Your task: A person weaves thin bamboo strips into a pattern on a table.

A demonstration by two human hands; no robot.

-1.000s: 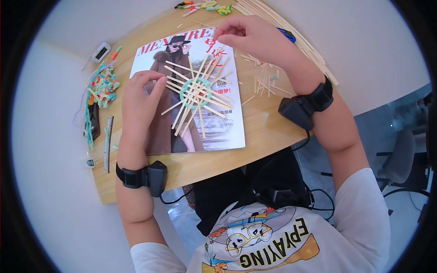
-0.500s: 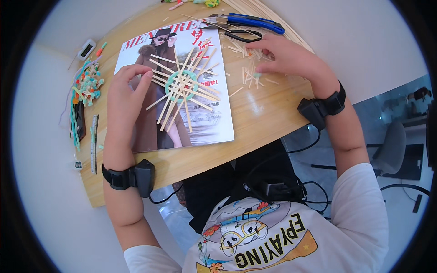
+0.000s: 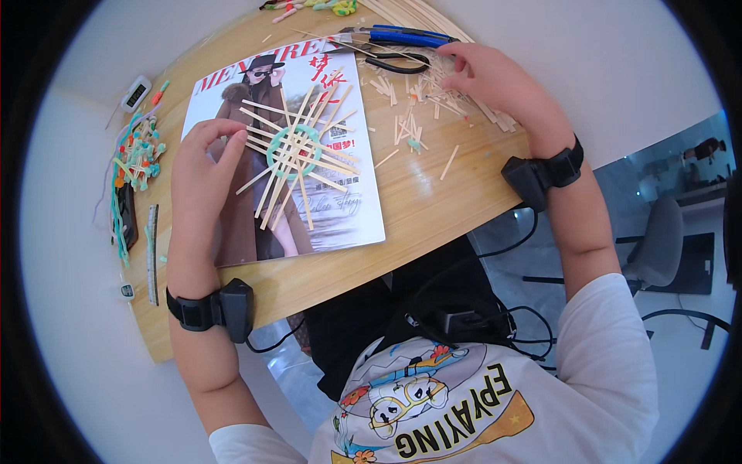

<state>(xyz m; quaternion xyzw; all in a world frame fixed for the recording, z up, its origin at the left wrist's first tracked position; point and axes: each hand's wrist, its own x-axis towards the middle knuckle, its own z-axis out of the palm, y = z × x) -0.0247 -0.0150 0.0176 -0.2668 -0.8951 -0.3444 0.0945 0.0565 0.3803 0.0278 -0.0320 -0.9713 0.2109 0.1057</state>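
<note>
A star-shaped lattice of thin wooden sticks, woven across one another with a mint-green ring around the crossing, lies on a magazine. At its left side is my left hand, thumb and index tips brought together at the end of one stick. My right hand is over the right part of the table, fingers bent and apart, above a pile of small wooden offcuts. Nothing shows between its fingers. Blue-handled pliers and black-handled scissors lie just left of it.
Long wooden strips lie along the table's far right edge. A small mint-green piece sits among loose stick bits. Coloured clay shapes, a ruler and a small digital timer are at the left. A grey chair stands at right.
My right hand has moved up and away from the mint-green piece, which now lies on the table. My left hand stays by the stick lattice. The whole view has shifted slightly.
</note>
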